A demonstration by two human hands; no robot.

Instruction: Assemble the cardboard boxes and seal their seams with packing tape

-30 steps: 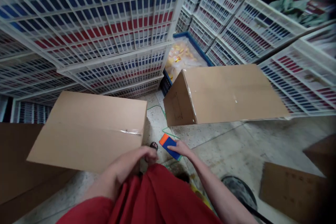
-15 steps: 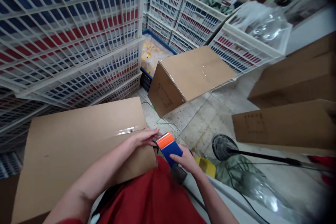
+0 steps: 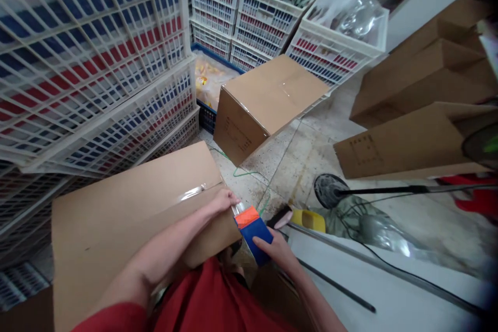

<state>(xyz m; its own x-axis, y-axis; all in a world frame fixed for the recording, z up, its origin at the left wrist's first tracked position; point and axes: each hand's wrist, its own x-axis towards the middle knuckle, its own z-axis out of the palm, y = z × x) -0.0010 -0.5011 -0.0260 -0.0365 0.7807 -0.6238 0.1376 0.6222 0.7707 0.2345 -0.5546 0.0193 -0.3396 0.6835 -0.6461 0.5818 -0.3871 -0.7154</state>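
Orange-and-blue tape dispenser (image 3: 252, 232) sits at the near right corner of the cardboard box (image 3: 128, 218), clasped in the right hand (image 3: 277, 249). Left hand (image 3: 222, 200) presses flat, fingers seemingly together, on the box's taped seam; white crates (image 3: 97, 62) rise beyond.

Second carton (image 3: 268, 101): sealed, on the floor (image 3: 311, 155).
White crates (image 3: 89, 57): stacked left of and behind this carton.
Fan base (image 3: 330, 191): right, in front of the carton.
Yellow slipper (image 3: 309, 219): beside the base.

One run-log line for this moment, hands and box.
left hand: on box edge by clear tape | right hand: grips blue-orange tape dispenser | cardboard box: flaps shut, on lap
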